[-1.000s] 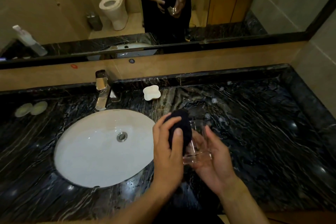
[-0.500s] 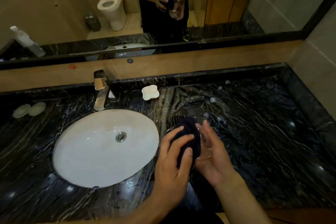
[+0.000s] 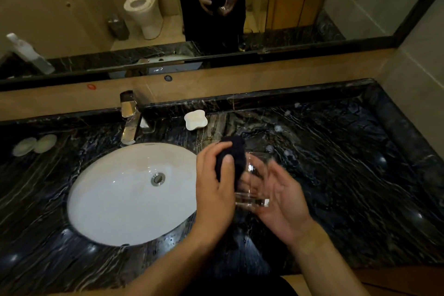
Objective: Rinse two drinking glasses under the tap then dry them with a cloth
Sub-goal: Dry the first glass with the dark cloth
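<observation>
Just to the right of the white oval sink (image 3: 103, 199), above the black marble surface (image 3: 348, 175), the person holds a clear drinking glass (image 3: 254, 180) and works a dark cloth (image 3: 231, 156) against it. The right hand (image 3: 281, 206) cradles the glass from the far side and below, palm open and fingers loosely curved around the wall, with the thick base sitting low toward the heel of the palm; the glass leans with its mouth pointing away from the person. The left hand (image 3: 216, 182) is closed around the bunched cloth, thumb on top, pressing it to the sink-side wall and rim of the glass. Only this one glass shows on the surface side; a second cannot be made out here. The chrome tap (image 3: 129, 118) behind the sink appears not to be running, so the step in hand looks like drying. To do it well, the right hand would need a firmer wrap, since wet glass is slick and the marble below is unforgiving. Turning the glass while the cloth stays pressed would cover the whole wall, and pushing a fold of cloth inside would reach the base, where water tends to pool.
</observation>
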Motion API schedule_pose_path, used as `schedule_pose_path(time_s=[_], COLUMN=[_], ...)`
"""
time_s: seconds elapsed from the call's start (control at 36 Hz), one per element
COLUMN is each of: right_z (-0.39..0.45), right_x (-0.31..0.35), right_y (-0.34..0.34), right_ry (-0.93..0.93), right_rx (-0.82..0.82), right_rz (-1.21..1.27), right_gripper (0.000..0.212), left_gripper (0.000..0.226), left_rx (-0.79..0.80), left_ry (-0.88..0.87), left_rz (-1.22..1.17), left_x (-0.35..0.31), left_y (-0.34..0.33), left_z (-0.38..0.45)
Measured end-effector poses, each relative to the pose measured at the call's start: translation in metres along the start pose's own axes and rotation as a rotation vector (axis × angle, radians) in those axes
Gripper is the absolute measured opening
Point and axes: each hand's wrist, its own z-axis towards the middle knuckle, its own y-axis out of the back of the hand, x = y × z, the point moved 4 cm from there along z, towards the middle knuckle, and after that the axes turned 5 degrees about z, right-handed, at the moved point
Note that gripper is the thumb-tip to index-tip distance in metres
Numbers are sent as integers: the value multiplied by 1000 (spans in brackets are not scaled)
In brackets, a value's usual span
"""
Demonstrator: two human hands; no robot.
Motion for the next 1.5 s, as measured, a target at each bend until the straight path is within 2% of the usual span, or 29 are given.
schedule_pose_path(time_s=[0.08, 0.14, 0.22, 0.28, 0.33, 0.36, 0.47, 0.64, 0.83, 0.94, 1.0, 1.08, 1.22, 1.28, 1.39, 1.5], right_z=[4, 4, 8, 7, 7, 6, 5, 3, 6, 4, 5, 8, 9, 8, 4, 2], right_x=[-7, -8, -5, -1, 1, 2, 2, -2, -7, -9, -10, -9, 1, 1, -5, -9], right_y=[-4, -5, 3, 6, 5, 5, 9, 2, 3, -8, -9, -5, 3, 7, 1, -4], right_ry=[41, 94, 113, 114, 82, 68, 86, -13, 23, 25, 77, 93, 74, 68, 34, -10], right_rx=[-7, -34, -114, -166, -142, -140, -201, -122, -112, -54, -43, -95, -231, -259, -176, -85], right_rz=[-117, -137, -10, 28, 46, 78, 116, 89, -6, -77, -130, -66, 89, 137, 94, 68], right_gripper=[80, 86, 97, 87, 49, 39, 54, 65, 50, 63, 77, 93, 52, 52, 70, 62], left_gripper=[25, 21, 24, 26, 27, 28, 32, 26, 21, 22, 21, 22, 25, 25, 24, 22], left_rx=[27, 32, 61, 76, 93, 100, 114, 43, 13, 81, 88, 88, 134, 150, 93, 30], left_ry=[82, 22, -60, -99, -135, -149, -210, -136, 34, 116, 75, -2, -96, -121, -114, -38], left_rz=[-5, 42, 74, 95, 112, 112, 86, 61, -7, -28, 16, 68, 90, 90, 77, 59], left_x=[3, -1, -1, 2, 6, 8, 12, 6, 8, 9, 8, 12, 16, 15, 9, 5], left_y=[-7, -9, -10, -9, -9, -9, -9, -4, 1, -3, -3, -3, -2, -3, -2, 3], left_z=[7, 2, -16, -28, -41, -47, -59, -37, 5, 13, 8, -10, -43, -50, -42, -20])
